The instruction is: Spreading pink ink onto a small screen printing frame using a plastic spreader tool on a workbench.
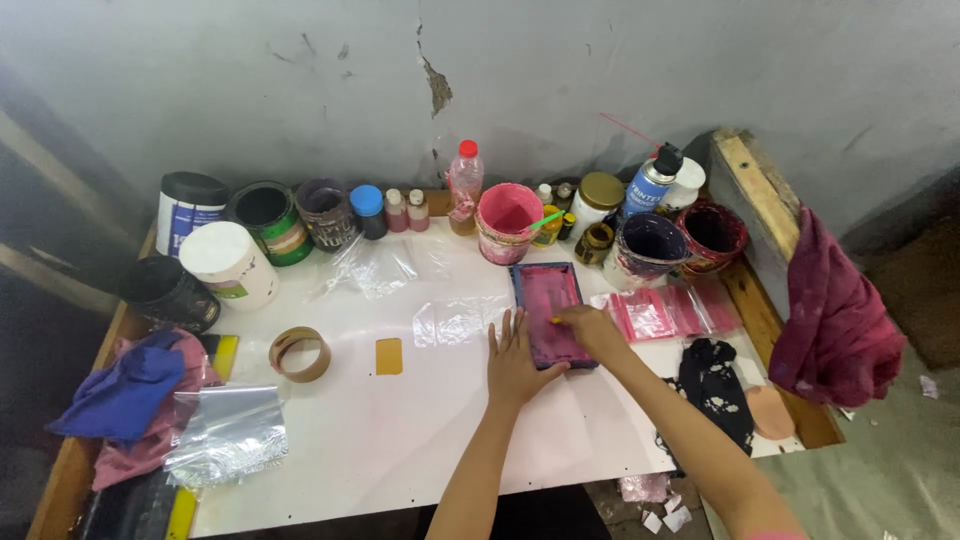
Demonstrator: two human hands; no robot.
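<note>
A small dark-framed rectangular plate [548,290] smeared with pink ink lies on the white table [400,430]. My left hand [515,362] rests flat on the table, fingers spread, touching the plate's lower left edge. My right hand [590,330] lies on the plate's lower right part, pinching a small yellow object against the pink surface; what it is cannot be told. A pink-stained tub [508,222] with a green stick in it stands just behind the plate.
Paint cans, jars and bottles line the wall, among them a spray can [650,180] and a dark bowl [650,245]. Pink-stained plastic bags [665,312] lie right of the plate. A tape roll [299,354], a yellow card [388,356], foil [228,432] and rags [130,395] lie at left.
</note>
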